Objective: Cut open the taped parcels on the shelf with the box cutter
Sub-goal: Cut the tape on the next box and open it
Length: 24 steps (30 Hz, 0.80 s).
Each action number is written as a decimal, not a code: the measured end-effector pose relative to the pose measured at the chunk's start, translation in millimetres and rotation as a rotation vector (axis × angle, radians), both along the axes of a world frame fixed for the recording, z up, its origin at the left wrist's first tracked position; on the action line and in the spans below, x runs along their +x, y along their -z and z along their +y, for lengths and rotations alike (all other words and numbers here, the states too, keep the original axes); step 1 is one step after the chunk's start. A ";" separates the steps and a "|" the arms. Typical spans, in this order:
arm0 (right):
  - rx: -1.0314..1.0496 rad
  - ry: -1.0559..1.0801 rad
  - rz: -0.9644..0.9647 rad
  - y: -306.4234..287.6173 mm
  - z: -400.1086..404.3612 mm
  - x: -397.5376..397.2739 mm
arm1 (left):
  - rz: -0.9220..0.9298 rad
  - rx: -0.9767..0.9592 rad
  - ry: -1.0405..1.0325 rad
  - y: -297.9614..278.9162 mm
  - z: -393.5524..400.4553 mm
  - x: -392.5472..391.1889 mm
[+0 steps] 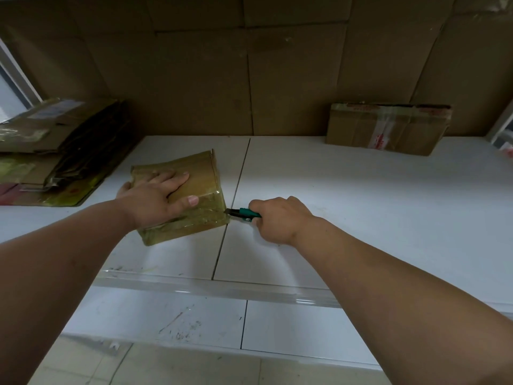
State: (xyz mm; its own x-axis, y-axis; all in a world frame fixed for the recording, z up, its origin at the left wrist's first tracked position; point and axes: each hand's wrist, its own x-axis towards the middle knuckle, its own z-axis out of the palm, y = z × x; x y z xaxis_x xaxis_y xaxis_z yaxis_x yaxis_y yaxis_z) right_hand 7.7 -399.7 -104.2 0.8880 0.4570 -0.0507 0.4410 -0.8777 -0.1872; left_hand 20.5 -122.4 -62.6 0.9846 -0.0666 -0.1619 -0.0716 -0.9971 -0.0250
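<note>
Left hand (pixel 155 194) spread flat on parcel (pixel 194 201); right hand (pixel 277 220) grips box cutter (pixel 244 213) at its right edge — keep blade shallow, cut w/ steady pull away from fingers.

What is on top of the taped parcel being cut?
The left hand lies flat on the parcel, fingers spread, thumb along its near side. Glossy tape covers the near end. The cardboard under the palm is hidden.

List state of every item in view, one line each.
small taped parcel: flat on shelf, tape intact as far as visible
left hand: pressing flat on the parcel's top
right hand: gripping box cutter
box cutter: tip at parcel's near right corner
box at the back right: taped shut, untouched
flattened cardboard stack: lying at left
white shelf: scuffed
</note>
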 end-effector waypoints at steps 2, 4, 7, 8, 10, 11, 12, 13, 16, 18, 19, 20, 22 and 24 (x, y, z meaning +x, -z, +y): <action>-0.117 -0.034 -0.030 0.1 -0.5 -1.6 | 0.000 -0.006 -0.010 -2.6 -0.3 -1.0; -0.166 -0.043 -0.033 0.3 -2.3 -2.4 | -0.001 -0.006 -0.011 -3.7 -0.5 -1.5; -0.170 -0.051 0.005 -2.6 -1.9 -0.8 | 0.001 -0.003 -0.013 -4.0 -0.6 -1.3; -0.166 -0.051 0.019 -3.6 -1.9 -0.3 | 0.003 -0.006 -0.014 -4.4 -0.9 -1.1; -0.133 -0.030 0.043 -4.6 -3.5 1.6 | 0.006 -0.015 -0.021 -4.6 -1.2 -1.6; -0.094 -0.006 0.060 -4.5 -5.2 2.7 | 0.007 -0.014 -0.025 -4.9 -1.5 -2.1; -0.046 0.021 0.075 -4.0 -7.5 3.5 | 0.009 -0.013 -0.027 -5.3 -1.8 -2.6; 0.006 0.048 0.085 -3.5 -9.8 4.0 | 0.013 -0.016 -0.029 -6.2 -2.0 -2.8; 0.141 0.129 0.098 -1.7 -15.1 3.6 | 0.045 -0.061 -0.059 -11.2 -4.5 -2.8; 0.211 0.165 0.105 0.2 -15.2 2.8 | 0.091 -0.165 -0.132 -18.1 -8.1 -1.7; 0.247 0.183 0.109 0.6 -14.2 2.6 | 0.113 -0.224 -0.177 -22.0 -10.7 -0.5; 0.281 0.199 0.112 0.2 -12.5 2.5 | 0.133 -0.262 -0.215 -25.5 -13.7 1.4; 0.330 0.226 0.122 -2.6 -7.5 3.3 | 0.165 -0.280 -0.257 -32.0 -21.7 6.5; 0.445 0.286 0.204 -8.6 -0.2 4.1 | 0.198 -0.274 -0.279 -37.8 -29.2 10.7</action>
